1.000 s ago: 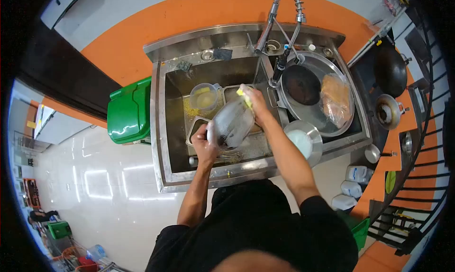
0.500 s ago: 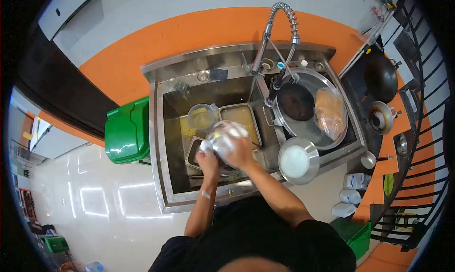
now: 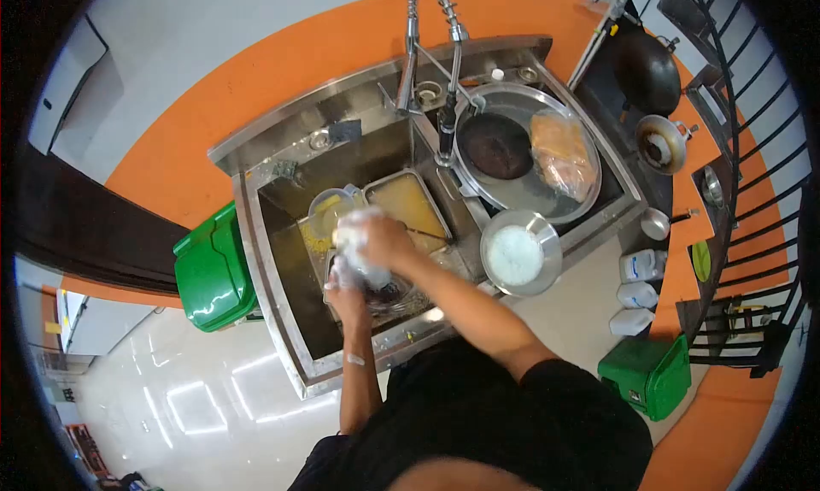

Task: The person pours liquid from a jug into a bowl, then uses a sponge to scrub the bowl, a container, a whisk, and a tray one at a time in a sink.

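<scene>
Both of my hands are over the left sink basin [image 3: 286, 299], working on a foam-covered, pale, shiny object [image 3: 366, 273] blurred by motion. My left hand [image 3: 346, 301] grips it from the near left side, fingers curled and soapy. On its upper side presses my right hand [image 3: 389, 241], closed around something white and foamy that I cannot make out. Behind the hands stand a clear plastic container with a handle [image 3: 329, 211] and a rectangular metal tray [image 3: 416, 199] of yellowish water. Part of a lower pan is hidden by my hands.
Right of the basin stands a metal bowl of suds [image 3: 517, 256]. Behind it, a large round basin [image 3: 589, 209] holds a dark round pan [image 3: 494, 146] and a bagged orange item [image 3: 564, 153]. A spring faucet [image 3: 448, 119] rises between. A green bin [image 3: 213, 269] stands left.
The view has shifted, so the sink sits further left and is turned slightly. My right hand has moved across the top of the foamy object, towards its far left.
</scene>
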A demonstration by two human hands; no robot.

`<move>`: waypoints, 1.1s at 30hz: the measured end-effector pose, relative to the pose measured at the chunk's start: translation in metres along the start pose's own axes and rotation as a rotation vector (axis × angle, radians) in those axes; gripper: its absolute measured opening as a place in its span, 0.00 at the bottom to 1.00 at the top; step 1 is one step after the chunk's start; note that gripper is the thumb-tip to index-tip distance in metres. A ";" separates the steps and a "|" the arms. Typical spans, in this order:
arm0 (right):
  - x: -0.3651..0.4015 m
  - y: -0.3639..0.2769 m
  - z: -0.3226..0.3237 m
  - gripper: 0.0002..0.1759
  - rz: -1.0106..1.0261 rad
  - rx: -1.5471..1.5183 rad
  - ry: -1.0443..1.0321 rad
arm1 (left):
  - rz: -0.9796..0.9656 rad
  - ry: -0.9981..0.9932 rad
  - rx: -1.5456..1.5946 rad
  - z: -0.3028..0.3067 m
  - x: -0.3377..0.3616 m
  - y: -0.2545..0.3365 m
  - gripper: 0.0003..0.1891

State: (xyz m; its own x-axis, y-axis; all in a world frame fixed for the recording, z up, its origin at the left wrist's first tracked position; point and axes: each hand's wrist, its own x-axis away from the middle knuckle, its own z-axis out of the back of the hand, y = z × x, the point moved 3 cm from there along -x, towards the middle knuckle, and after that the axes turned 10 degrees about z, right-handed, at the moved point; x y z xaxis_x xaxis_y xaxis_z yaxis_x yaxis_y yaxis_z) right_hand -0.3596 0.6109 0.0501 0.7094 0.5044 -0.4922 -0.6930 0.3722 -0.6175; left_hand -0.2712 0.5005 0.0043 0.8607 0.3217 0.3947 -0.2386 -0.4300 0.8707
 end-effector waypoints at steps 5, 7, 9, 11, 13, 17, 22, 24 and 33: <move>0.022 0.013 0.013 0.15 -0.211 -0.186 0.195 | 0.230 -0.062 0.610 0.013 -0.004 0.011 0.24; 0.046 -0.027 -0.012 0.16 0.063 0.135 0.251 | 0.212 -0.018 0.640 0.023 -0.015 -0.011 0.25; 0.036 -0.057 -0.015 0.19 0.233 0.233 0.051 | 0.007 0.075 0.354 0.016 -0.015 -0.010 0.26; 0.010 -0.026 -0.019 0.18 0.252 0.189 -0.035 | -0.061 0.144 -0.327 0.016 -0.008 0.000 0.25; -0.021 0.015 0.002 0.16 -0.137 -0.406 -0.129 | -0.036 -0.015 0.040 0.009 -0.001 0.018 0.20; 0.013 0.039 0.009 0.16 -0.126 -0.424 0.252 | 0.256 -0.090 0.652 0.014 0.000 0.023 0.19; 0.052 -0.050 -0.020 0.15 0.362 0.209 0.165 | 0.241 0.286 0.588 0.006 -0.001 0.006 0.32; 0.021 -0.053 -0.011 0.14 0.422 0.176 0.168 | -0.002 0.285 0.109 0.003 -0.008 0.012 0.33; -0.014 0.020 0.039 0.19 -0.326 -0.320 0.288 | -0.086 0.421 0.133 0.006 0.012 0.016 0.23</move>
State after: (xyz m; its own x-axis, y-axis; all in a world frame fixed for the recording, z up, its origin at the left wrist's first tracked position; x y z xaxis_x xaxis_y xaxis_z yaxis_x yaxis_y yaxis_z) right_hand -0.3878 0.6416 0.0686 0.9188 0.1521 -0.3644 -0.3893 0.1951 -0.9002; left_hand -0.2624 0.4925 0.0211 0.6098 0.6647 0.4317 -0.0910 -0.4824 0.8712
